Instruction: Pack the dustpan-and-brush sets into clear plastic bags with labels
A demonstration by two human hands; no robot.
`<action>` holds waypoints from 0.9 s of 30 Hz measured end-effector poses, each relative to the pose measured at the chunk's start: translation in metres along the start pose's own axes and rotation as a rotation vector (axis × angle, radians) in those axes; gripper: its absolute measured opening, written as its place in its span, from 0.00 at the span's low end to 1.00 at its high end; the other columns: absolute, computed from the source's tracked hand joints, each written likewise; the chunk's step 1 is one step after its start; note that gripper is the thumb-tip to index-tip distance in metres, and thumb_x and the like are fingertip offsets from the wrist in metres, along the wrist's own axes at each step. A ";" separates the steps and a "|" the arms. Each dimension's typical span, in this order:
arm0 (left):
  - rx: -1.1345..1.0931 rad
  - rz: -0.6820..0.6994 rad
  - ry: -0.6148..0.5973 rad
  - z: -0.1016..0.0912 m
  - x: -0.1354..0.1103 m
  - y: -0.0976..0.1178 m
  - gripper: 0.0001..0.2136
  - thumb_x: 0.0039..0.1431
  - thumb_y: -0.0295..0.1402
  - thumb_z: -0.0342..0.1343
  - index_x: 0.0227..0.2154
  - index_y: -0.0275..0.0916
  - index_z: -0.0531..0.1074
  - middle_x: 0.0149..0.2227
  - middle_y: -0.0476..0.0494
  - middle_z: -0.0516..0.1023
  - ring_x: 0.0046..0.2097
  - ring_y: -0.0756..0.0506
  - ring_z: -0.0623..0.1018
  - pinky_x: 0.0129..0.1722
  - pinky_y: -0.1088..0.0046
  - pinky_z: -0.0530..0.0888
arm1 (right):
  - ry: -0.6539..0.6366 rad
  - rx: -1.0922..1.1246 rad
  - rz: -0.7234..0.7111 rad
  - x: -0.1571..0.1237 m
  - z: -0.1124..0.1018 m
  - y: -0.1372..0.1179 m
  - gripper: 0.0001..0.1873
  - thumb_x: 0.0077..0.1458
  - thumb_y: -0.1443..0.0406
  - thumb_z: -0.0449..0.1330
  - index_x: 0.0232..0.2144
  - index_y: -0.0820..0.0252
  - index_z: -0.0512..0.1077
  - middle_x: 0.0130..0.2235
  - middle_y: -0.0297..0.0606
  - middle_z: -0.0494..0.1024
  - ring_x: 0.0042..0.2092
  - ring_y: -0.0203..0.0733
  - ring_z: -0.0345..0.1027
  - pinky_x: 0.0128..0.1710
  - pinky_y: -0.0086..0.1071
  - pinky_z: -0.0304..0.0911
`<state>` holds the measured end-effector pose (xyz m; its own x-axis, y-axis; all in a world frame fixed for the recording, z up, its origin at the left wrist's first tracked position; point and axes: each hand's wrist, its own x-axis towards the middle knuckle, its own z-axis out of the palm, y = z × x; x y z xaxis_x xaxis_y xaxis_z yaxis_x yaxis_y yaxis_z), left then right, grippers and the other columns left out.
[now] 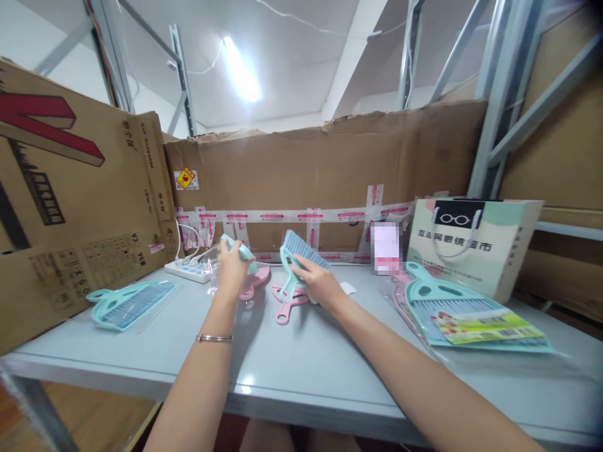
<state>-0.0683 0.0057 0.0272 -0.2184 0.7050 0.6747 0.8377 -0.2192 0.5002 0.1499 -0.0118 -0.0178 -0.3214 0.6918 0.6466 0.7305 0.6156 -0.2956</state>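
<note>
My left hand (232, 269) is closed round a teal handle-shaped piece (241, 250), held up above the grey table (301, 358). A silver bracelet sits on that wrist. My right hand (316, 281) grips a teal hand brush (301, 251) with pale blue bristles, tilted upright over the table's far middle. Under and between my hands lie pink dustpan and brush parts (288, 302), and a pink piece (254, 282) sits beside my left hand.
A teal dustpan-and-brush set (127, 302) lies at the left. Bagged teal sets with a printed label (471, 317) lie at the right, before a paper gift bag (475, 242). A white power strip (191, 270) sits at the back. Cardboard walls (330, 169) enclose the table.
</note>
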 end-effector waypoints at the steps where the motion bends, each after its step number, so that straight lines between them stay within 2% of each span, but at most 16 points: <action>1: 0.084 -0.004 -0.068 0.000 -0.001 -0.002 0.14 0.46 0.29 0.59 0.39 0.39 0.70 0.57 0.35 0.53 0.49 0.37 0.71 0.47 0.61 0.68 | -0.061 -0.010 -0.015 0.000 0.007 0.000 0.25 0.50 0.75 0.52 0.48 0.49 0.70 0.59 0.36 0.61 0.57 0.46 0.58 0.53 0.39 0.59; 4: 0.300 -0.006 -0.300 0.000 0.000 -0.014 0.16 0.44 0.23 0.56 0.40 0.37 0.71 0.52 0.32 0.63 0.42 0.38 0.75 0.42 0.64 0.69 | -0.193 -0.031 -0.057 -0.003 0.018 0.006 0.28 0.50 0.74 0.53 0.53 0.48 0.65 0.60 0.36 0.59 0.58 0.46 0.57 0.54 0.36 0.57; 6: 0.384 0.016 -0.437 0.001 0.002 -0.022 0.17 0.41 0.19 0.55 0.38 0.36 0.72 0.45 0.33 0.71 0.42 0.39 0.75 0.42 0.67 0.69 | -0.274 -0.052 -0.067 -0.005 0.022 0.010 0.28 0.50 0.74 0.53 0.53 0.47 0.65 0.59 0.34 0.60 0.57 0.45 0.60 0.53 0.35 0.57; 8: 0.414 0.036 -0.494 0.004 0.005 -0.029 0.18 0.41 0.18 0.52 0.37 0.36 0.73 0.42 0.36 0.75 0.45 0.40 0.74 0.43 0.70 0.68 | -0.355 -0.070 -0.077 -0.006 0.024 0.011 0.28 0.50 0.75 0.52 0.51 0.45 0.67 0.58 0.32 0.63 0.54 0.44 0.63 0.51 0.34 0.59; 10: 0.413 0.042 -0.486 0.007 0.005 -0.032 0.20 0.44 0.18 0.50 0.41 0.38 0.72 0.44 0.36 0.74 0.47 0.42 0.74 0.44 0.71 0.67 | -0.366 -0.074 -0.075 -0.004 0.022 0.011 0.27 0.50 0.74 0.52 0.50 0.45 0.68 0.55 0.32 0.67 0.53 0.43 0.65 0.49 0.33 0.60; 13: 0.404 0.067 -0.461 0.010 0.005 -0.032 0.18 0.49 0.25 0.50 0.45 0.39 0.70 0.49 0.34 0.72 0.49 0.41 0.73 0.45 0.70 0.66 | -0.179 -0.062 0.014 0.000 0.008 0.017 0.23 0.52 0.72 0.51 0.49 0.47 0.69 0.51 0.33 0.72 0.52 0.43 0.66 0.47 0.34 0.61; 17: 0.348 0.115 -0.444 0.010 0.005 -0.030 0.16 0.53 0.33 0.50 0.45 0.36 0.70 0.47 0.33 0.72 0.48 0.39 0.72 0.45 0.68 0.66 | 0.120 -0.140 0.317 -0.002 -0.031 0.044 0.13 0.54 0.66 0.51 0.37 0.52 0.75 0.42 0.37 0.78 0.43 0.44 0.70 0.41 0.34 0.62; 20: 0.287 0.133 -0.383 0.006 0.006 -0.021 0.13 0.54 0.33 0.49 0.40 0.37 0.72 0.44 0.34 0.74 0.46 0.39 0.73 0.44 0.67 0.66 | 0.227 -0.203 0.513 -0.008 -0.054 0.059 0.12 0.53 0.59 0.53 0.26 0.54 0.74 0.30 0.37 0.78 0.33 0.43 0.70 0.31 0.31 0.59; 22: 0.192 0.181 -0.308 0.006 0.004 -0.009 0.12 0.56 0.35 0.46 0.35 0.37 0.74 0.39 0.36 0.76 0.43 0.39 0.73 0.42 0.66 0.66 | 0.229 -0.200 0.548 -0.009 -0.055 0.056 0.19 0.54 0.54 0.51 0.20 0.56 0.72 0.25 0.37 0.76 0.29 0.41 0.68 0.27 0.30 0.55; 24: 0.012 0.262 -0.220 0.009 -0.004 0.010 0.13 0.57 0.36 0.44 0.30 0.37 0.73 0.35 0.38 0.76 0.40 0.41 0.73 0.41 0.67 0.67 | 0.168 -0.168 0.513 -0.007 -0.044 0.045 0.22 0.55 0.53 0.48 0.18 0.57 0.70 0.24 0.38 0.75 0.28 0.39 0.67 0.27 0.29 0.53; 26: -0.237 0.376 -0.177 0.018 -0.018 0.035 0.12 0.58 0.36 0.44 0.28 0.38 0.72 0.33 0.40 0.75 0.38 0.44 0.73 0.41 0.69 0.67 | 0.073 -0.119 0.453 -0.004 -0.027 0.030 0.20 0.55 0.56 0.50 0.18 0.58 0.70 0.25 0.39 0.76 0.30 0.39 0.67 0.27 0.29 0.52; 27: -0.347 0.434 -0.194 0.023 -0.028 0.051 0.12 0.58 0.35 0.45 0.28 0.38 0.71 0.33 0.41 0.75 0.38 0.45 0.73 0.41 0.70 0.67 | 0.071 -0.041 0.424 -0.003 -0.018 0.024 0.19 0.54 0.57 0.51 0.17 0.58 0.69 0.24 0.40 0.75 0.30 0.40 0.67 0.28 0.29 0.53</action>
<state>-0.0084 -0.0094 0.0215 0.2304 0.6047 0.7624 0.6098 -0.7003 0.3711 0.1793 -0.0062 -0.0144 0.0539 0.8518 0.5211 0.8130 0.2656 -0.5182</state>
